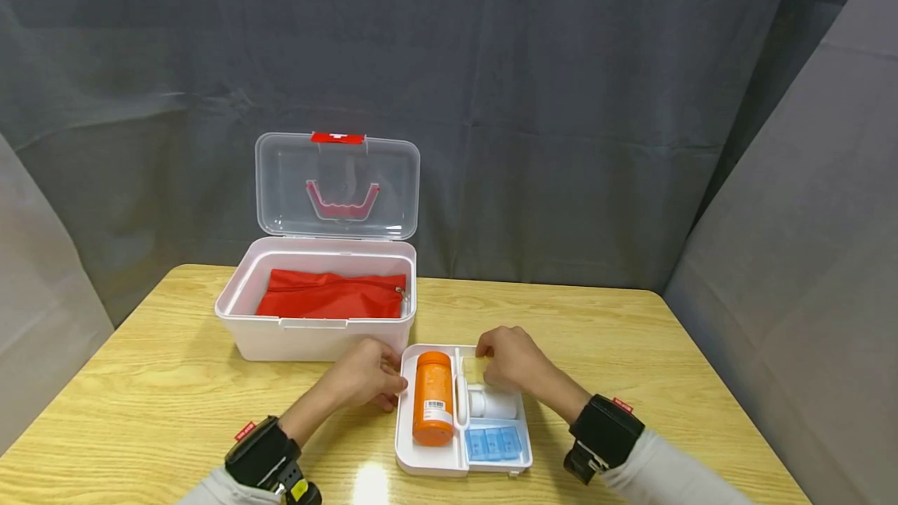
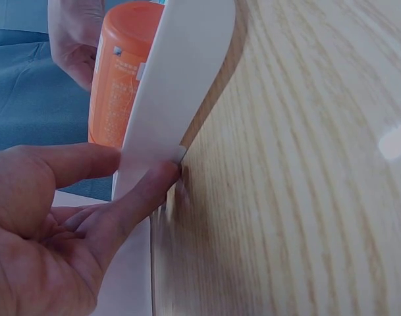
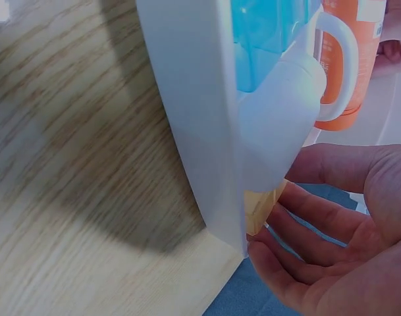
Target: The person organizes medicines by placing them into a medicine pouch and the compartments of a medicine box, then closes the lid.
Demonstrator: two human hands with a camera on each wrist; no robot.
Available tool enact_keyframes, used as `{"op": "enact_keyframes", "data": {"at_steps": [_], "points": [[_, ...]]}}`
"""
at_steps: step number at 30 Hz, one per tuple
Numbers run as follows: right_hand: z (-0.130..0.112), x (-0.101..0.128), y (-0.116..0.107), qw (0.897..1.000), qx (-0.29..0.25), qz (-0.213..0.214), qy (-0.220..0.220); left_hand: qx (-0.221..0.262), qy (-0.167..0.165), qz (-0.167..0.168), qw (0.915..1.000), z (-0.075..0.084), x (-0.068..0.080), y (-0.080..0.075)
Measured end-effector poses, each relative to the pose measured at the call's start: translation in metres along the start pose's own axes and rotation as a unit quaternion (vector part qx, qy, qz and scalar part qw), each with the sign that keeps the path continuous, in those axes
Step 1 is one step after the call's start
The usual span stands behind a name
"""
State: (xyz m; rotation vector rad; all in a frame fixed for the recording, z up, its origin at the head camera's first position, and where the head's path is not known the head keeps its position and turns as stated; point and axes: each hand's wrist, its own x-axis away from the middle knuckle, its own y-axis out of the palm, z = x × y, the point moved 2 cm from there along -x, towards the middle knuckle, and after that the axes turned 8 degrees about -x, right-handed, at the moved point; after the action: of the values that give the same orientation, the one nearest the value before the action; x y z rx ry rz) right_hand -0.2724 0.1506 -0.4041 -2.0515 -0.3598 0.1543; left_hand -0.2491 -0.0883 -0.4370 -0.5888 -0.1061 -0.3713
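Observation:
A white divided tray (image 1: 428, 458) lies on the table. My left hand (image 1: 368, 372) grips its left wall, thumb at the rim and a finger low on the side in the left wrist view. An orange pill bottle (image 1: 433, 400) lies in the long left compartment. On the tray's right side are a white bottle (image 1: 494, 404) and a blue pill organizer (image 1: 494, 443). My right hand (image 1: 515, 357) pinches a translucent yellow pill case (image 3: 261, 207) in the far right compartment. Its fingertips are partly hidden behind the case, and some fingers are near the tray's corner.
A white first-aid box (image 1: 316, 340) stands behind and left of the tray, its clear lid (image 1: 288, 185) raised. Inside lies a red zippered pouch (image 1: 330, 296). A white handle (image 1: 461, 400) runs along the tray's middle. Grey cloth (image 1: 561, 139) hangs behind the wooden table (image 1: 610, 341).

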Motion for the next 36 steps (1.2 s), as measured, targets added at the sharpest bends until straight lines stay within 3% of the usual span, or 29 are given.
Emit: {"op": "enact_keyframes", "data": {"at_steps": [7,15,24,36], "points": [[0.002,0.006,-0.002,0.999,-0.016,0.024,-0.018,-0.004,-0.001,0.001,1.0000,0.001,0.001,0.001],[0.015,0.021,-0.009,0.993,-0.067,0.091,0.011,0.001,0.000,0.000,1.0000,0.000,0.000,0.001],[0.040,0.040,-0.003,0.988,-0.134,0.048,0.062,-0.005,-0.006,0.004,1.0000,0.000,0.001,0.001],[0.043,0.052,0.007,0.956,-0.271,0.024,0.108,-0.002,-0.002,0.002,1.0000,0.000,0.000,0.001]]}}
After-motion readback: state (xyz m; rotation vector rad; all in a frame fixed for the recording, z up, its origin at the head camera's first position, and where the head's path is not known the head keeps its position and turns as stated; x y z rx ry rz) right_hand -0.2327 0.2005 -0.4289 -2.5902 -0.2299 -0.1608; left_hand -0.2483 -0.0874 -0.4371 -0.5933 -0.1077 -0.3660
